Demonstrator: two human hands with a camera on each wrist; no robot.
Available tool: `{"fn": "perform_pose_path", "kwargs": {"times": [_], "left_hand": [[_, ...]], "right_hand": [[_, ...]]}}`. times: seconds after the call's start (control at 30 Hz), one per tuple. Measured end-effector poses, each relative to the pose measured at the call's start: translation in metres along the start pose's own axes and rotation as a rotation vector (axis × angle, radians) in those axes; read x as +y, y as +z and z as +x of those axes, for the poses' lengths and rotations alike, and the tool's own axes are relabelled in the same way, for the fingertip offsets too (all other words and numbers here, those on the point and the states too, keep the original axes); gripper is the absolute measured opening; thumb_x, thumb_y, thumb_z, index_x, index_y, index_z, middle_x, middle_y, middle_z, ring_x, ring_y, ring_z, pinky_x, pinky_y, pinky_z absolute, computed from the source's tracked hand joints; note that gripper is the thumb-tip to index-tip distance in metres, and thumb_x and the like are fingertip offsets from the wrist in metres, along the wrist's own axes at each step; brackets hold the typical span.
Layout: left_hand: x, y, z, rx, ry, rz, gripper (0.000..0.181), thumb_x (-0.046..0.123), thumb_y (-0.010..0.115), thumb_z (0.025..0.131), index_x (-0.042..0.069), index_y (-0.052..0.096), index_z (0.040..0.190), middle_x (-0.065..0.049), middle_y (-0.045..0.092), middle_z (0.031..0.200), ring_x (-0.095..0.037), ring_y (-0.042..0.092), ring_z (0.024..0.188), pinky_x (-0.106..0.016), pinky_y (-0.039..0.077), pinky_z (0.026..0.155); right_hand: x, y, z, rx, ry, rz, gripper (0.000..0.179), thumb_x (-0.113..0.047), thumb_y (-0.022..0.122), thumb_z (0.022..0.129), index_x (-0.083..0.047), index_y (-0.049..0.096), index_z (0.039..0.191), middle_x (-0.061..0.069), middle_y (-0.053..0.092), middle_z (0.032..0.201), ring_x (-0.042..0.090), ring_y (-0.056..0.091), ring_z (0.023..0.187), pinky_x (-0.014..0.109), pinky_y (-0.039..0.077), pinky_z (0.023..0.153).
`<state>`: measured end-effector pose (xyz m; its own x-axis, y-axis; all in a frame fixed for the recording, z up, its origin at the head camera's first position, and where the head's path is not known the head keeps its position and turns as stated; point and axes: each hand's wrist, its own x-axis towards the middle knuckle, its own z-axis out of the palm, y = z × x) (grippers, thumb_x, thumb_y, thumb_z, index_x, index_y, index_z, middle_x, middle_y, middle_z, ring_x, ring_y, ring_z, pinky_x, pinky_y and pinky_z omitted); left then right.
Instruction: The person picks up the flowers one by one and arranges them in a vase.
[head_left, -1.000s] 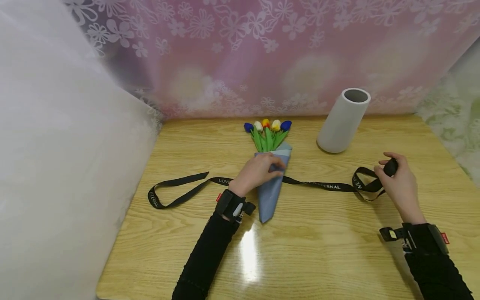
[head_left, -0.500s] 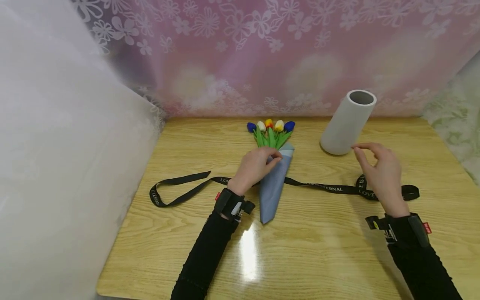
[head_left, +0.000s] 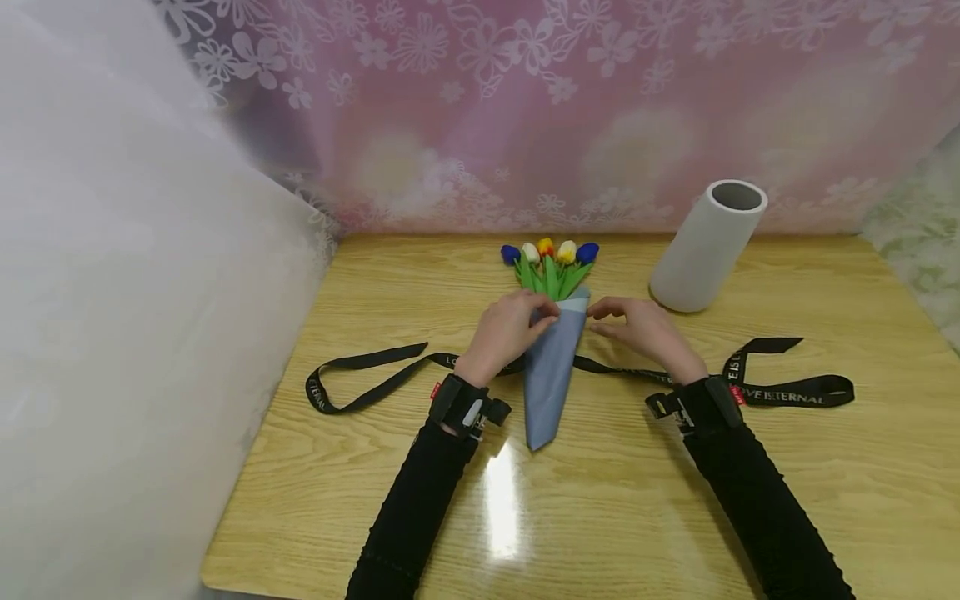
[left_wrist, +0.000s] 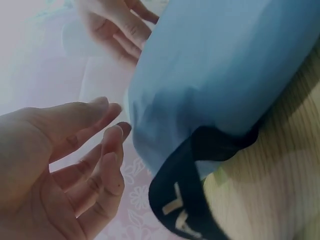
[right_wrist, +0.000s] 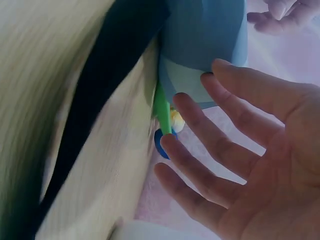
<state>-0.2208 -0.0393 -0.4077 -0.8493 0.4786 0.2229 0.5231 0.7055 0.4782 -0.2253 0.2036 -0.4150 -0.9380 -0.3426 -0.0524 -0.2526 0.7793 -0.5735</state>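
Observation:
A bouquet of tulips (head_left: pixel 546 248), with blue, white, red-yellow and yellow-white heads and green leaves, lies in blue-grey wrapping paper (head_left: pixel 553 367). Over the paper's upper left part is my left hand (head_left: pixel 504 335); the left wrist view shows its loosely bent fingertips right at the paper's edge. My right hand (head_left: pixel 647 330) is at the paper's right side, fingers spread and slightly bent, with the tips close to the pale folded rim (right_wrist: pixel 187 82). A black ribbon (head_left: pixel 795 392) with pale lettering passes under the bouquet and stretches out on both sides.
Behind my right hand, a white vase (head_left: pixel 705 250) stands near the back of the wooden table (head_left: pixel 600 500). A pink floral curtain (head_left: pixel 487 125) hangs along the back edge. White sheeting (head_left: pixel 150 292) borders the left side.
My right hand has let go of the black ribbon's bunched right end and moved left to the bouquet. That end now lies loosely looped on the table. My left hand stays at the paper.

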Motion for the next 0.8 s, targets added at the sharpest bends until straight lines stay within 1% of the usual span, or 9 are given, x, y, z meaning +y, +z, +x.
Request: {"fn": "perform_pose_path", "kwargs": {"times": [0.07,0.23,0.4,0.47,0.53,0.7,0.8], "left_hand": [[0.0,0.001,0.001,-0.013,0.009,-0.007,0.021,0.028,0.064,0.102,0.017,0.075,0.116,-0.003,0.07,0.111,-0.016,0.065,0.092,-0.03,0.052,0.074],[0.0,0.002,0.002,-0.026,0.01,-0.033,0.023,0.028,0.063,0.103,0.018,0.073,0.12,-0.002,0.068,0.116,-0.016,0.064,0.096,-0.028,0.052,0.076],[0.002,0.003,0.003,-0.004,0.014,-0.043,0.023,0.028,0.064,0.102,0.018,0.072,0.121,-0.001,0.066,0.117,-0.013,0.064,0.092,-0.023,0.052,0.072],[0.004,0.004,0.003,0.003,0.026,-0.045,0.024,0.028,0.064,0.102,0.017,0.072,0.123,-0.002,0.066,0.118,-0.013,0.064,0.089,-0.022,0.051,0.069],[0.006,0.006,0.003,0.008,0.036,-0.05,0.026,0.028,0.064,0.102,0.017,0.07,0.125,-0.003,0.065,0.12,-0.011,0.063,0.085,-0.02,0.05,0.067],[0.008,0.01,0.004,0.026,0.065,-0.058,0.035,0.028,0.065,0.102,0.016,0.065,0.134,-0.005,0.062,0.125,-0.009,0.061,0.08,-0.018,0.048,0.063],[0.009,0.012,0.004,0.047,0.08,-0.069,0.037,0.029,0.065,0.102,0.015,0.063,0.136,-0.005,0.062,0.125,-0.01,0.062,0.081,-0.018,0.048,0.063]], "right_hand": [[-0.002,0.002,0.002,-0.001,-0.007,0.014,0.033,-0.023,0.066,0.101,-0.006,0.067,0.129,0.022,0.066,0.127,0.044,0.056,0.124,0.059,0.044,0.101],[-0.004,0.006,0.005,0.023,-0.042,0.031,0.031,-0.022,0.068,0.1,-0.006,0.068,0.126,0.022,0.067,0.126,0.044,0.058,0.121,0.058,0.046,0.1],[-0.004,0.011,0.009,0.094,-0.083,0.03,0.019,-0.022,0.067,0.101,-0.009,0.071,0.114,0.017,0.071,0.115,0.04,0.065,0.111,0.054,0.051,0.091],[-0.005,0.012,0.01,0.111,-0.094,0.027,0.014,-0.021,0.067,0.101,-0.011,0.071,0.108,0.016,0.072,0.112,0.039,0.066,0.106,0.053,0.052,0.087],[-0.005,0.012,0.01,0.12,-0.099,0.022,0.01,-0.02,0.067,0.1,-0.012,0.069,0.106,0.016,0.072,0.113,0.038,0.067,0.105,0.053,0.053,0.086],[-0.008,0.01,0.009,0.15,-0.139,0.046,0.01,-0.018,0.065,0.101,-0.01,0.065,0.106,0.019,0.067,0.118,0.041,0.064,0.109,0.056,0.053,0.091],[-0.011,0.009,0.009,0.182,-0.172,0.091,0.011,-0.017,0.062,0.102,-0.007,0.063,0.107,0.02,0.062,0.12,0.041,0.06,0.113,0.059,0.05,0.096]]}}
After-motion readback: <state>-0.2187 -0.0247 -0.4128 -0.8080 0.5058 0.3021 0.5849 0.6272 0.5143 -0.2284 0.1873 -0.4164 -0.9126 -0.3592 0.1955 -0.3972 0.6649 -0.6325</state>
